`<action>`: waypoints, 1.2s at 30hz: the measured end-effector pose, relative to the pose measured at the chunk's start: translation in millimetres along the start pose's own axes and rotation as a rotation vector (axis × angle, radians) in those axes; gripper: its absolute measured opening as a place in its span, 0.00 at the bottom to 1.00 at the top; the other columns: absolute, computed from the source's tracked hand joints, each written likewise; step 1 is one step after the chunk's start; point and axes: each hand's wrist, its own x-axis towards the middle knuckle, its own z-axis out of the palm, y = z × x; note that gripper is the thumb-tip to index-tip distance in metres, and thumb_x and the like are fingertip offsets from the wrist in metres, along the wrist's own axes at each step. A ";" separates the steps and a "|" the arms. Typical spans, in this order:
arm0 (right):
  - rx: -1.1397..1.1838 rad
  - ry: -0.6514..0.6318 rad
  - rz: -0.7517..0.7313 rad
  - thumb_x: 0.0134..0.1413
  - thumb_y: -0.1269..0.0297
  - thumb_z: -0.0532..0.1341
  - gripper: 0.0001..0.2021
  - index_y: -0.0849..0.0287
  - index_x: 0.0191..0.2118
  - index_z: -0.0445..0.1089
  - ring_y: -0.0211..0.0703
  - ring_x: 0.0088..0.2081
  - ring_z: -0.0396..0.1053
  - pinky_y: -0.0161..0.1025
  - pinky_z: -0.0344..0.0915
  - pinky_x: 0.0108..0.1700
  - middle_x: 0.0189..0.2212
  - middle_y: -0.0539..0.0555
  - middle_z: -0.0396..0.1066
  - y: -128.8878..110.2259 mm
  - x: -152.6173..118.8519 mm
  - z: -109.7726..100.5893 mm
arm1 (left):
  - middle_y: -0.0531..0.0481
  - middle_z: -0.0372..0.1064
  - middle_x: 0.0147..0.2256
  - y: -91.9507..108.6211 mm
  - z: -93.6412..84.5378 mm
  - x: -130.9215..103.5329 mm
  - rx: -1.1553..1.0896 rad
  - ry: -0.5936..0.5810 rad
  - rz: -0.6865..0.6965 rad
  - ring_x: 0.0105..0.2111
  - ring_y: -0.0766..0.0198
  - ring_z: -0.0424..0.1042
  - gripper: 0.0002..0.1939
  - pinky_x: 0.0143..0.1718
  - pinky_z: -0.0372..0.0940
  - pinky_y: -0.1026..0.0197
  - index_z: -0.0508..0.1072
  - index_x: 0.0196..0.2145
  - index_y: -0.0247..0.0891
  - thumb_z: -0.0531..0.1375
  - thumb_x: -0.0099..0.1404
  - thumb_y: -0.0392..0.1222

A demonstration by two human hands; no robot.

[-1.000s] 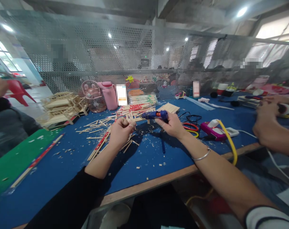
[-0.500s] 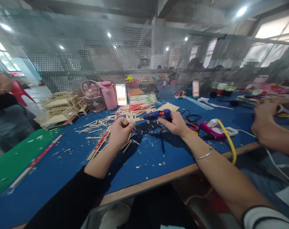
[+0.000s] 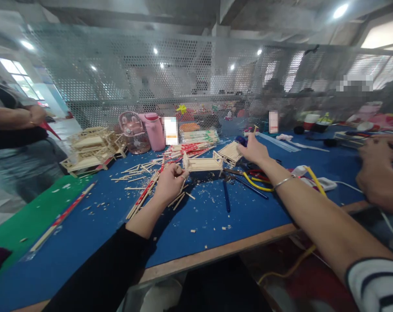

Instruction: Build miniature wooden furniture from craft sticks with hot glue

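My left hand (image 3: 171, 183) is closed on one end of a small bed-shaped model (image 3: 204, 164) built from thin wooden sticks. It is held low over the blue table. Farther off to the right, my right hand (image 3: 254, 149) is wrapped around a blue glue gun (image 3: 241, 140), most of which its fingers hide. Beside that hand sits a second wooden stick model (image 3: 229, 152). Blue-handled pliers (image 3: 227, 197) lie on the table below the two models. Loose wooden sticks (image 3: 134, 172) are strewn around my left hand.
Several finished stick models (image 3: 91, 149) stand at the left, near a pink bottle (image 3: 154, 132) and a clear jug (image 3: 136, 141). A yellow cable (image 3: 258, 187) crosses the right side. A co-worker's hands (image 3: 380, 167) are at far right; another person (image 3: 13, 125) stands left.
My right hand has carried the glue gun away from the model, back and to the right. My left hand still holds the model, now in fuller view. The yellow cable has shifted.
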 end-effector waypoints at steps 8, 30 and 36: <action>-0.227 -0.242 -0.130 0.51 0.64 0.51 0.18 0.55 0.48 0.67 0.56 0.47 0.67 0.53 0.60 0.47 0.48 0.60 0.69 9.1 17.6 16.0 | 0.57 0.56 0.22 -13.0 8.7 1.7 0.126 -0.117 -0.022 0.24 0.69 0.56 0.14 0.27 0.52 0.65 0.52 0.21 0.40 0.57 0.53 0.41; 1.013 -0.106 -0.560 0.51 0.64 0.62 0.06 0.52 0.35 0.76 0.38 0.35 0.68 0.37 0.66 0.39 0.31 0.50 0.73 -126.5 -116.3 -2.5 | 0.49 0.61 0.31 36.1 7.4 -22.9 0.302 -0.031 0.259 0.32 0.61 0.62 0.09 0.32 0.56 0.60 0.60 0.33 0.39 0.55 0.52 0.33; 1.074 -0.067 -0.502 0.54 0.61 0.60 0.05 0.56 0.33 0.69 0.36 0.34 0.68 0.34 0.65 0.36 0.33 0.50 0.71 -120.5 -113.2 -7.8 | 0.47 0.64 0.36 38.4 6.8 -23.2 0.308 -0.077 0.257 0.31 0.63 0.63 0.17 0.33 0.58 0.60 0.62 0.43 0.37 0.56 0.54 0.36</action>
